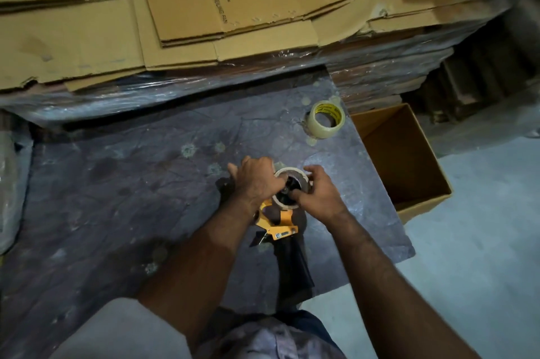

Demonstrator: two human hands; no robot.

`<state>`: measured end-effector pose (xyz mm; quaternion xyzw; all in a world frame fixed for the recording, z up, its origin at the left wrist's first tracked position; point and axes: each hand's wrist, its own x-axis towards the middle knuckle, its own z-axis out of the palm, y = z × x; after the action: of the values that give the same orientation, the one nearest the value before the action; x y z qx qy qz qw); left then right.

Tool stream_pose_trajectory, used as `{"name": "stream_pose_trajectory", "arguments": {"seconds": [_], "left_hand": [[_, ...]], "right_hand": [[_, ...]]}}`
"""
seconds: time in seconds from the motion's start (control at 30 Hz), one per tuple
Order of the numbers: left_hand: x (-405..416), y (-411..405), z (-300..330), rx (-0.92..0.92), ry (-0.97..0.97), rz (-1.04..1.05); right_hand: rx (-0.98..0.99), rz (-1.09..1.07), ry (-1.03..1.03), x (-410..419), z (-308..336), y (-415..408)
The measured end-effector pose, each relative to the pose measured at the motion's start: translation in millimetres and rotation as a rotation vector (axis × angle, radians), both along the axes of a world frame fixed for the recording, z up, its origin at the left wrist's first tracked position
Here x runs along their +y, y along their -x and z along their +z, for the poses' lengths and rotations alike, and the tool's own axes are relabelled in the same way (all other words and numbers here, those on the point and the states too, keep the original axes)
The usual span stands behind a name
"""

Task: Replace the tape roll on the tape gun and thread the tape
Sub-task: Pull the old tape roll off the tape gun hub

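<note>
A yellow tape gun (279, 225) with a black handle lies on the dark plastic-covered work surface (140, 183), handle toward me. A pale, nearly bare cardboard core (289, 176) sits on its black hub. My left hand (255, 180) presses on the gun's left side, fingers reaching onto the hub. My right hand (318, 192) grips the core's right rim, thumb inside the ring. A full roll of clear tape (325, 119) with a yellow inner label stands on edge, apart, near the surface's far right corner.
An open, empty-looking cardboard box (409, 183) stands on the floor right of the surface. Flattened cardboard cartons (204, 7) lie stacked on a plastic-wrapped pile behind. Grey floor (467, 271) lies to the right.
</note>
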<state>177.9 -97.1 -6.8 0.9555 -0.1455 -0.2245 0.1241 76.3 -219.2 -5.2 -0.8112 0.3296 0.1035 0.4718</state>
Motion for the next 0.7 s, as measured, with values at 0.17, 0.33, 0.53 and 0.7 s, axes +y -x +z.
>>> {"name": "stream_pose_trajectory", "arguments": {"seconds": [0.17,0.33,0.53,0.7], "left_hand": [[0,-21,19,0.023,0.16,0.111],[7,-29,34,0.291,0.61,0.156],[30,-25,30,0.289,0.783,0.486],[50,-5,28,0.237,0.834,0.69]], "right_hand": [[-0.129,0.336,0.037,-9,33,2],[-0.229,0.386,0.269,-24,40,-23],[-0.209,0.347,0.307,-42,1,-92],[-0.211,0.416,0.392,-37,-38,-154]]}}
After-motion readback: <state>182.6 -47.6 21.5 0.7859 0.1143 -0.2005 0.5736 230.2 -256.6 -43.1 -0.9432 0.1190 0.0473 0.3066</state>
